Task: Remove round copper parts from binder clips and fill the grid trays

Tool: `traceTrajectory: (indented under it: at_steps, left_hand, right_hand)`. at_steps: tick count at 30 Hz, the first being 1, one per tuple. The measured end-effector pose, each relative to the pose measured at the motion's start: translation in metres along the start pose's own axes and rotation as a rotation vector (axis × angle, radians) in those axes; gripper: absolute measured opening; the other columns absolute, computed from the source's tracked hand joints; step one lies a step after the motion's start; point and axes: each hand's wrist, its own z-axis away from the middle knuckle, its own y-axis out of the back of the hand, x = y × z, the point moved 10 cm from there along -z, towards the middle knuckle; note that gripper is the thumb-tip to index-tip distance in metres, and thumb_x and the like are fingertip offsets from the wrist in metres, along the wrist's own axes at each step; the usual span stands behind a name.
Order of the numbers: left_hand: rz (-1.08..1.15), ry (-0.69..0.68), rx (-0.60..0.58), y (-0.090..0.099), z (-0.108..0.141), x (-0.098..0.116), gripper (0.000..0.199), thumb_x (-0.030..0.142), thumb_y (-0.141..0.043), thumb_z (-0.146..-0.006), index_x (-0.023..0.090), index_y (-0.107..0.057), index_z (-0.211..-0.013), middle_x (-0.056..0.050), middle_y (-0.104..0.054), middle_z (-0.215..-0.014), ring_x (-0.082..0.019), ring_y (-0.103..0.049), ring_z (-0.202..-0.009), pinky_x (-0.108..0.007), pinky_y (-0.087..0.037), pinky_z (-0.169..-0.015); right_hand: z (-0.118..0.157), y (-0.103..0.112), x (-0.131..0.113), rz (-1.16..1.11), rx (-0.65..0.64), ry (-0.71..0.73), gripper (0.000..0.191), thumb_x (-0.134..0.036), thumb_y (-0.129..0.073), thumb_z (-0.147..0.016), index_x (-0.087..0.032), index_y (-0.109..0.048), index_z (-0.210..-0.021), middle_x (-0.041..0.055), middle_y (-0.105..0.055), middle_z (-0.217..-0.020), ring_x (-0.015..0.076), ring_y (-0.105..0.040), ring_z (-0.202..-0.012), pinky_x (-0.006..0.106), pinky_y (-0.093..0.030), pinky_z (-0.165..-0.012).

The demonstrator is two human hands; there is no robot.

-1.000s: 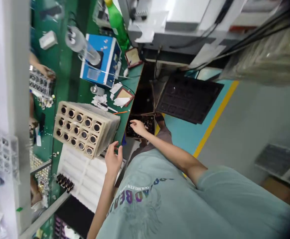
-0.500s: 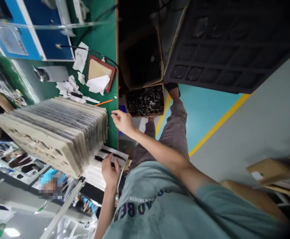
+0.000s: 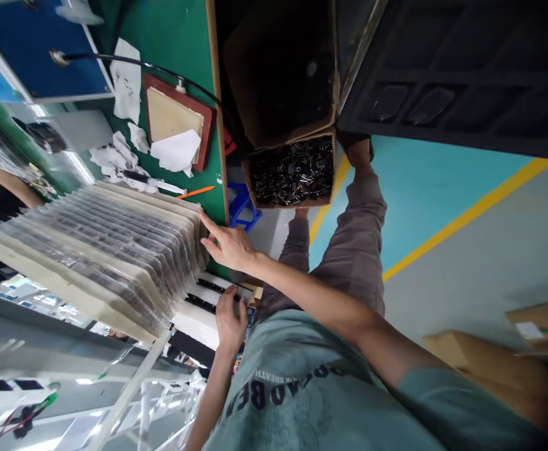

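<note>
My right hand (image 3: pixel 230 248) is at the near edge of a tall stack of cream trays with clear plastic layers (image 3: pixel 114 232); its index finger reaches the stack's corner, thumb apart, holding nothing visible. Lower down, my left hand (image 3: pixel 230 316) rests over a white tray (image 3: pixel 193 321) with black strips (image 3: pixel 201 302). The fingers of that hand are slightly bent, with a gap to the thumb and nothing seen between them. Beside the stack, an orange stick (image 3: pixel 197 191) lies on the green table (image 3: pixel 175 37).
A box of black binder clips (image 3: pixel 292 172) stands right of the table edge, below a dark open box (image 3: pixel 283 69). A red-framed pad (image 3: pixel 175 122), torn white paper (image 3: pixel 126 81) and a blue case (image 3: pixel 57 56) are on the table. A black tray (image 3: pixel 466 69) is upper right.
The view has shifted closer. My right hand has moved to the stack's corner with its index finger stretched out. My left hand has shifted right along the white tray.
</note>
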Motion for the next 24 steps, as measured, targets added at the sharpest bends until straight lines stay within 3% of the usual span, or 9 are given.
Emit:
traceTrajectory:
  at_steps: [4, 9, 15, 20, 24]
  left_hand:
    - [0.042, 0.04, 0.007, 0.0, -0.001, -0.003, 0.026, 0.034, -0.059, -0.091, 0.02, -0.066, -0.111, -0.016, -0.068, -0.117, -0.031, -0.063, -0.115, -0.052, -0.045, -0.105]
    - [0.077, 0.046, 0.002, -0.002, 0.001, -0.006, 0.026, 0.032, -0.06, -0.09, 0.021, -0.067, -0.112, -0.015, -0.067, -0.119, -0.031, -0.062, -0.117, -0.051, -0.045, -0.106]
    - [0.084, 0.032, 0.012, -0.003, 0.003, -0.006, 0.027, 0.031, -0.058, -0.092, 0.02, -0.066, -0.115, -0.016, -0.067, -0.12, -0.031, -0.061, -0.119, -0.05, -0.044, -0.107]
    - [0.079, 0.011, 0.019, -0.003, 0.004, -0.001, 0.027, 0.03, -0.056, -0.093, 0.019, -0.065, -0.117, -0.016, -0.067, -0.121, -0.03, -0.06, -0.121, -0.049, -0.045, -0.107]
    - [0.036, -0.016, 0.034, -0.002, 0.006, -0.001, 0.027, 0.028, -0.053, -0.095, 0.018, -0.063, -0.119, -0.017, -0.067, -0.121, -0.029, -0.06, -0.121, -0.049, -0.046, -0.107]
  right_hand:
    - [0.003, 0.0, -0.001, -0.011, -0.009, 0.037, 0.065, -0.034, -0.055, -0.098, -0.033, -0.031, -0.158, -0.0029, -0.075, -0.094, 0.0131, -0.066, -0.071, 0.023, -0.051, -0.07]
    - [0.004, -0.003, 0.001, 0.028, -0.019, 0.059, 0.063, -0.034, -0.049, -0.099, -0.03, -0.029, -0.159, 0.0001, -0.074, -0.098, 0.0143, -0.067, -0.075, 0.024, -0.054, -0.074]
    - [0.004, -0.002, 0.006, -0.033, -0.019, 0.018, 0.063, -0.031, -0.053, -0.097, -0.029, -0.034, -0.158, -0.0026, -0.073, -0.083, 0.0135, -0.066, -0.068, 0.023, -0.052, -0.071]
    - [0.0, 0.01, 0.008, -0.177, 0.06, -0.054, 0.05, -0.043, -0.052, -0.099, -0.026, -0.054, -0.146, -0.0027, -0.07, -0.071, 0.0132, -0.064, -0.062, 0.022, -0.049, -0.065]
    - [-0.01, 0.025, 0.002, -0.192, 0.19, -0.124, 0.041, -0.05, -0.05, -0.099, -0.023, -0.074, -0.118, 0.0018, -0.071, -0.072, 0.0172, -0.067, -0.07, 0.025, -0.049, -0.066]
